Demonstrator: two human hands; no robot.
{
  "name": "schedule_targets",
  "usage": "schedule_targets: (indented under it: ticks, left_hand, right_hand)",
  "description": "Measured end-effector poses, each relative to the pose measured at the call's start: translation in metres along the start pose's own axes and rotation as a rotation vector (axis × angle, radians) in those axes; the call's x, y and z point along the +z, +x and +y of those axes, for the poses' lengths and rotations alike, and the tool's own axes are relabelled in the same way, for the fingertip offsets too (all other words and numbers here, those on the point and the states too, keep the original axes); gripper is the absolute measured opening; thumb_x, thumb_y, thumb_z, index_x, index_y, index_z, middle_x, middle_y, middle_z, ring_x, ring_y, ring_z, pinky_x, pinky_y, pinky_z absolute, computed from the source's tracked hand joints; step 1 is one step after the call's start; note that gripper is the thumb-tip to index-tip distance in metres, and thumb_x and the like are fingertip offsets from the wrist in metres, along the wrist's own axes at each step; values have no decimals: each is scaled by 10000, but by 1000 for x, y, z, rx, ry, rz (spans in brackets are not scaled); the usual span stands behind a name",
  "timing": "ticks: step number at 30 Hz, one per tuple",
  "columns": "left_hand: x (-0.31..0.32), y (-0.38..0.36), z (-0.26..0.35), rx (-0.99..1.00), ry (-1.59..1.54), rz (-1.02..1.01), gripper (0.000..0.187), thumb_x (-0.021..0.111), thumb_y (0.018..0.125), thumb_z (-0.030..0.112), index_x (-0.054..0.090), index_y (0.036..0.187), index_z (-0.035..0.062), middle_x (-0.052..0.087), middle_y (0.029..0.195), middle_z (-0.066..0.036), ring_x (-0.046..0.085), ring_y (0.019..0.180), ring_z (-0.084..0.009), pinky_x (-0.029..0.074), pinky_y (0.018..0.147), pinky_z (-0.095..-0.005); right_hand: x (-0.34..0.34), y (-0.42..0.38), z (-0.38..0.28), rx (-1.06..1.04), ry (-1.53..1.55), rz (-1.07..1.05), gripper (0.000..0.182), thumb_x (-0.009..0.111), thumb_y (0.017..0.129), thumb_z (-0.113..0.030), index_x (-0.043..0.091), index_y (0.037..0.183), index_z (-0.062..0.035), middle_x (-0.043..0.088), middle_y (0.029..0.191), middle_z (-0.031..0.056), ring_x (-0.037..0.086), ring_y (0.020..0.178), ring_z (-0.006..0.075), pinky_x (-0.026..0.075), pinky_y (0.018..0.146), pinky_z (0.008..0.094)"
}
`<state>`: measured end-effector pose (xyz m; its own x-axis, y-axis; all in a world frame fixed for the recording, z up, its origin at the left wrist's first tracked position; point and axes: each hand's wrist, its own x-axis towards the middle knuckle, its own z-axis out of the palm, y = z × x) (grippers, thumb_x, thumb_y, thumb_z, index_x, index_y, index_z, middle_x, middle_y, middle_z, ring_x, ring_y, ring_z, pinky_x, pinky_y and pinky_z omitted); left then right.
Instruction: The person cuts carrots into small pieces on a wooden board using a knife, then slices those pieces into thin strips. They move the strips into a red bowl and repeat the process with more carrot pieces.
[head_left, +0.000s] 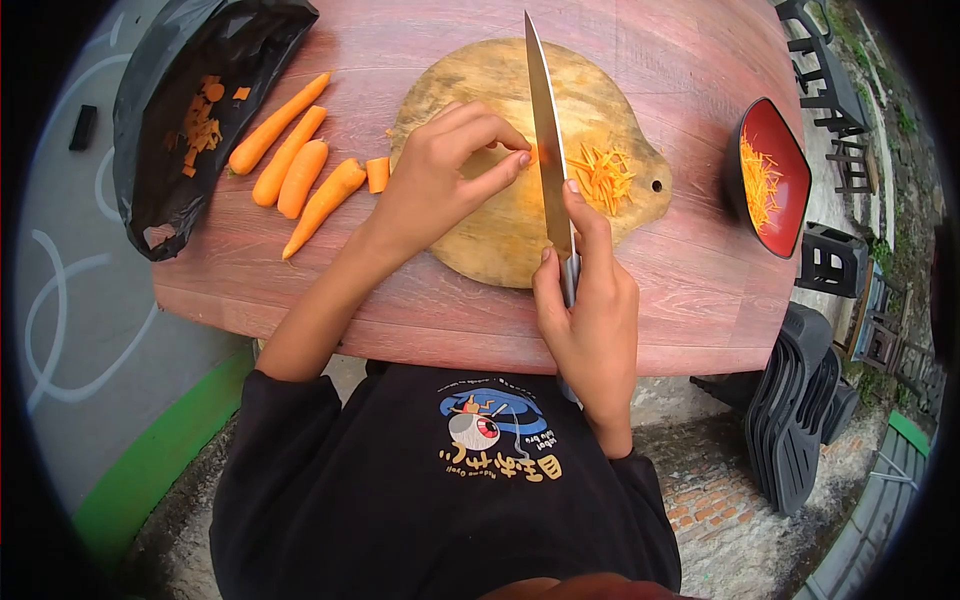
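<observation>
Grips a long-bladed kitchen knife (549,130) in the right hand (600,310), closed round the handle, with thumb and forefinger laid against the base of the blade. Points the blade away from the near edge of the reddish wood-grain table (690,330), over the round wooden cutting board (460,85). Has the left hand (435,165) above the board's left half, bent at the knuckles, with thumb and forefinger close together at a small piece of carrot (533,154) beside the blade; cannot tell whether pinched or merely touched. Shows carrot shreds (605,180) heaped on the board just right of the knife, near the holed handle. Has four carrots (303,178) lying side by side between the board and the table's left edge, plus a short carrot stub (378,175) just beside the board's left rim. Includes, along the left edge, a black plastic bag (150,130) with carrot trimmings (205,130) inside, and, at the right edge, a red-lined black bowl (795,190) holding more shreds. Wears a black printed T-shirt (380,480).
</observation>
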<state>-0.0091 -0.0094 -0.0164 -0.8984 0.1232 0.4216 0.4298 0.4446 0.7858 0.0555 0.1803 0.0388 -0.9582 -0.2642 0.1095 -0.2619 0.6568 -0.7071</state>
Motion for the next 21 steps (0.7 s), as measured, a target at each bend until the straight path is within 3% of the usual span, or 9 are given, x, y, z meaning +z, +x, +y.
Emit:
schedule_targets:
  ticks: [1,3,11,13,16,17,19,20,21]
  left_hand:
    - [-1,0,-1,2,-2,-5,117,749,858,109,704,919,19,666,896,-101,639,864,-269,508,779,-378]
    - [-1,-1,-1,21,51,-18,124,767,844,25,703,942,-16,691,924,-101,681,865,-235,527,781,-334]
    - [0,-2,1,19,40,-11,121,763,838,-1,695,936,-25,687,918,-103,686,864,-237,532,774,-327]
    - [0,-2,1,20,32,-16,120,760,838,-9,693,937,-28,687,919,-104,688,866,-237,534,773,-327]
    - [0,-2,1,34,39,-13,122,753,839,-28,688,943,-32,687,929,-110,691,870,-238,538,773,-329]
    - [0,-3,2,17,26,-12,120,746,839,-39,683,942,-34,687,937,-114,691,877,-238,538,776,-330]
    - [1,-2,5,6,7,-16,118,739,840,-51,678,940,-36,686,946,-117,691,884,-238,538,778,-331]
    - [0,-1,7,-9,1,-9,119,743,841,-33,675,938,-30,677,944,-122,682,878,-265,534,760,-348]
    - [0,-2,9,-27,-1,-5,121,746,842,-15,671,937,-24,668,942,-127,673,872,-292,529,741,-364]
  right_hand:
    - [-1,0,-2,40,14,-24,486,599,917,40,494,1389,3,627,1358,246,700,1027,441,563,817,446]
    - [-1,0,-5,36,7,-13,485,601,917,40,496,1388,1,632,1350,246,702,1015,442,563,807,447]
    - [2,1,-15,53,-17,-8,491,604,916,44,507,1394,-10,669,1273,250,713,934,444,558,740,454]
    - [4,0,-16,-7,-52,6,511,589,923,7,506,1428,12,669,1006,241,688,814,424,558,666,496]
    - [3,-2,-21,54,-97,-48,576,599,913,-9,487,1478,-17,626,883,206,670,720,410,550,619,492]
    - [3,-1,-24,57,-101,-44,576,599,913,-9,487,1478,-17,626,883,206,670,720,410,550,619,492]
    - [6,-2,-29,94,-126,-49,509,605,909,59,529,1408,-4,682,1120,281,711,846,425,543,689,466]
    - [7,-3,-30,113,-137,-60,518,606,916,47,528,1424,-14,681,1004,254,696,783,418,536,669,479]
    - [6,-3,-30,122,-132,-52,518,606,916,47,528,1424,-14,681,1004,254,696,783,418,536,669,479]
